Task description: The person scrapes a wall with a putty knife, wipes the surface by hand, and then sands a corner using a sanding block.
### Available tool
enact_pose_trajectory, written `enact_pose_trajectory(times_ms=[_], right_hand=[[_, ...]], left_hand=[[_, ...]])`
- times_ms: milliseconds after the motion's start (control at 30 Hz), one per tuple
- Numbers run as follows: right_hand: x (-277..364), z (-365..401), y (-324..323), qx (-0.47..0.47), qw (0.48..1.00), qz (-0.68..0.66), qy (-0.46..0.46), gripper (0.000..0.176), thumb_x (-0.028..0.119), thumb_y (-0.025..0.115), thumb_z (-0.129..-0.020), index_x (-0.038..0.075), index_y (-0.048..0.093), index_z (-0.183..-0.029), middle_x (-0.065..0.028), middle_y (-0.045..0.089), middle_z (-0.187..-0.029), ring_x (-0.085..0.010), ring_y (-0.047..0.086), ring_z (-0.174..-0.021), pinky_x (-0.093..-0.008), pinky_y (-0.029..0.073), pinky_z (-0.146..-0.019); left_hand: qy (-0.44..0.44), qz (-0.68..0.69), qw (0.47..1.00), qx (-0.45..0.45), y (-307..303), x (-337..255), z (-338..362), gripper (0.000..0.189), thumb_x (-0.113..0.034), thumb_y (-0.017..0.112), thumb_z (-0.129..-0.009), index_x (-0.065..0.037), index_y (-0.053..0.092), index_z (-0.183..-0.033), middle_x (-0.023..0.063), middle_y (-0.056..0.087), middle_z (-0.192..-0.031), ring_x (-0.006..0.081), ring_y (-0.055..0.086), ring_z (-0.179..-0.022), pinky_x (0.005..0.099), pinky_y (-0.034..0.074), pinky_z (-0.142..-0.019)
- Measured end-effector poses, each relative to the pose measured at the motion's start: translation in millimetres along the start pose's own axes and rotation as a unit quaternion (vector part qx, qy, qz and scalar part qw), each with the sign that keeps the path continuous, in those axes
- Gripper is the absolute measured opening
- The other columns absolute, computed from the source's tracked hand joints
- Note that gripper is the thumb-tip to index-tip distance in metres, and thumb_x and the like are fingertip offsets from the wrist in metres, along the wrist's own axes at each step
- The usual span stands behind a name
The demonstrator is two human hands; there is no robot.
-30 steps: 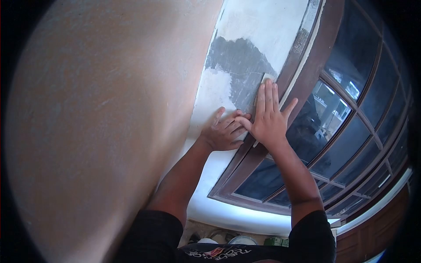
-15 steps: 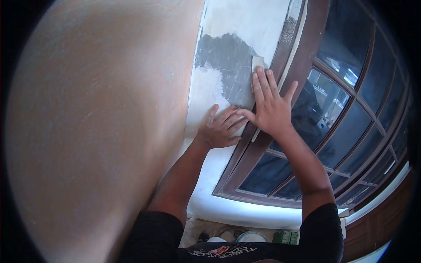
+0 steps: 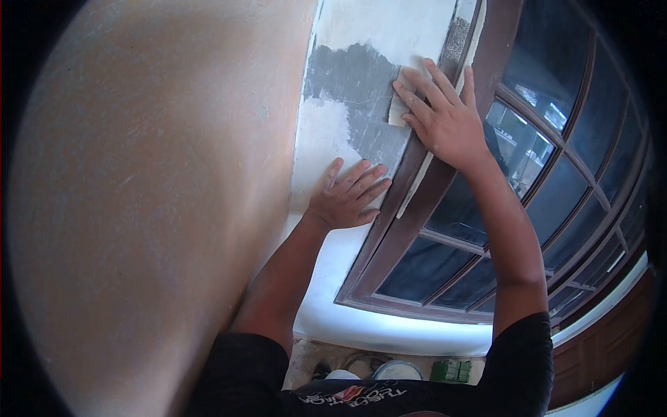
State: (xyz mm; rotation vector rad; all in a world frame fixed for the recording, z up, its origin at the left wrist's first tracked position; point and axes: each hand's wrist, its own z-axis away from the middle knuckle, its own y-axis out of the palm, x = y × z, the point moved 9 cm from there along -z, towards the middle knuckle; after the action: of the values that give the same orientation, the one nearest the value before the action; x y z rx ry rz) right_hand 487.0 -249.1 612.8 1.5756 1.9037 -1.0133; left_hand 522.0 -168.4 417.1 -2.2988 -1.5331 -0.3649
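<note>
My right hand (image 3: 451, 128) presses a small beige folded sheet, which looks like sandpaper (image 3: 397, 108), against the wall beside the window frame. Its fingers are extended and partly cover the sheet. Under and left of the sheet is a dark grey patch (image 3: 354, 73) on the white wall strip (image 3: 403, 24). Lower down, my left hand (image 3: 347, 198) rests open on the white wall, fingers spread and holding nothing. Pale dust shows on its fingertips.
A brown window frame (image 3: 361, 278) with several glass panes (image 3: 535, 146) stands at the right. A tan wall (image 3: 153, 174) fills the left side. Below on the floor are a round bucket (image 3: 397, 370) and a green object (image 3: 450, 370).
My right hand has moved up and slightly right, turning so its fingers slant leftward, and the sandpaper has shifted and tilted with it. My left hand stays nearly in place.
</note>
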Motion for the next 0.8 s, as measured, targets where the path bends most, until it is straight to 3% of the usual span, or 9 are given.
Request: enact_pose_trajectory(times_ms=[100, 200, 267, 400, 500, 633, 700, 767, 800], right_hand=[[16.6, 5.1, 2.0, -0.005, 0.999, 0.038, 0.028, 0.05, 0.035, 0.06, -0.093, 0.021, 0.055, -0.141, 0.0014, 0.044, -0.154, -0.0203, 0.035, -0.146, -0.0764, 0.022, -0.108], [69.8, 28.2, 37.1, 0.102, 0.994, 0.042, -0.005, 0.061, 0.045, 0.054, -0.095, 0.017, 0.045, -0.149, 0.0004, 0.037, -0.159, -0.0193, 0.031, -0.148, -0.0781, 0.016, -0.108], [104.7, 35.4, 51.3, 0.154, 0.979, -0.099, -0.086, 0.072, 0.056, 0.045, -0.097, 0.013, 0.036, -0.155, -0.0008, 0.029, -0.164, -0.0181, 0.026, -0.151, -0.0803, 0.011, -0.108], [36.5, -17.8, 20.5, 0.054, 0.995, 0.035, 0.076, 0.083, 0.069, 0.034, -0.096, 0.012, 0.03, -0.157, -0.0058, 0.032, -0.162, -0.0199, 0.03, -0.15, -0.0791, 0.009, -0.109], [51.2, -25.7, 30.3, 0.028, 0.997, -0.038, 0.06, 0.091, 0.074, 0.031, -0.093, 0.011, 0.024, -0.159, -0.0083, 0.028, -0.164, -0.0254, 0.03, -0.15, -0.0745, 0.003, -0.113], [135.7, -7.1, 41.6, 0.136, 0.967, -0.151, -0.151, 0.101, 0.078, 0.031, -0.089, 0.006, 0.022, -0.158, -0.0118, 0.028, -0.164, -0.0255, 0.029, -0.151, -0.0685, 0.004, -0.117], [112.4, -14.5, 48.0, 0.238, 0.954, -0.134, -0.127, 0.104, 0.081, 0.034, -0.086, 0.009, 0.021, -0.159, -0.0124, 0.027, -0.164, -0.0242, 0.026, -0.152, -0.0674, 0.004, -0.118], [55.9, -34.8, 31.7, 0.109, 0.994, 0.02, 0.02, 0.104, 0.082, 0.035, -0.085, 0.01, 0.021, -0.159, -0.0115, 0.027, -0.164, -0.0234, 0.025, -0.152, -0.0675, 0.003, -0.118], [55.5, -34.5, 35.0, 0.11, 0.994, 0.018, 0.021, 0.104, 0.082, 0.035, -0.085, 0.01, 0.021, -0.159, -0.0115, 0.027, -0.164, -0.0234, 0.025, -0.152, -0.0675, 0.003, -0.118]], left_hand=[[-0.008, -0.003, 1.0, 0.007, -1.8, 1.0, -1.0, 0.066, -0.061, 0.06, -0.083, -0.03, 0.056, -0.141, -0.0012, 0.048, -0.152, 0.0214, 0.037, -0.145, 0.0612, 0.018, -0.119], [-0.012, 0.018, 1.0, 0.021, 4.1, 0.2, 4.5, 0.064, -0.06, 0.06, -0.083, -0.03, 0.057, -0.139, -0.0021, 0.05, -0.15, 0.0209, 0.038, -0.144, 0.0611, 0.019, -0.118], [0.01, 0.013, 1.0, 0.011, 18.5, 0.1, 17.6, 0.063, -0.057, 0.06, -0.082, -0.028, 0.057, -0.138, -0.0027, 0.048, -0.152, 0.0174, 0.039, -0.143, 0.0583, 0.022, -0.118], [0.006, 0.0, 1.0, -0.013, -8.5, -0.6, -2.6, 0.063, -0.059, 0.06, -0.083, -0.028, 0.059, -0.137, -0.0012, 0.05, -0.149, 0.0196, 0.041, -0.141, 0.0586, 0.023, -0.118], [0.0, 0.05, 0.999, 0.003, -6.1, 1.2, -1.5, 0.06, -0.052, 0.063, -0.083, -0.025, 0.058, -0.136, -0.0008, 0.05, -0.149, 0.0189, 0.041, -0.142, 0.0553, 0.028, -0.116], [-0.064, 0.155, 0.984, 0.063, 19.0, 15.9, 10.4, 0.058, -0.05, 0.063, -0.083, -0.024, 0.059, -0.135, -0.0013, 0.05, -0.148, 0.0195, 0.042, -0.139, 0.0517, 0.033, -0.114], [0.026, 0.115, 0.993, 0.0, 5.2, 1.6, 7.7, 0.056, -0.049, 0.064, -0.084, -0.022, 0.061, -0.133, 0.0029, 0.053, -0.144, 0.0211, 0.044, -0.136, 0.0498, 0.037, -0.111], [0.023, 0.081, 0.996, -0.008, -8.7, -0.7, -2.6, 0.055, -0.049, 0.064, -0.084, -0.023, 0.062, -0.132, 0.0046, 0.054, -0.141, 0.0232, 0.047, -0.133, 0.0518, 0.039, -0.11], [0.024, 0.047, 0.998, -0.019, -13.8, -0.7, -5.0, 0.053, -0.049, 0.064, -0.084, -0.023, 0.064, -0.13, 0.0064, 0.055, -0.139, 0.0252, 0.049, -0.13, 0.0538, 0.04, -0.108]])
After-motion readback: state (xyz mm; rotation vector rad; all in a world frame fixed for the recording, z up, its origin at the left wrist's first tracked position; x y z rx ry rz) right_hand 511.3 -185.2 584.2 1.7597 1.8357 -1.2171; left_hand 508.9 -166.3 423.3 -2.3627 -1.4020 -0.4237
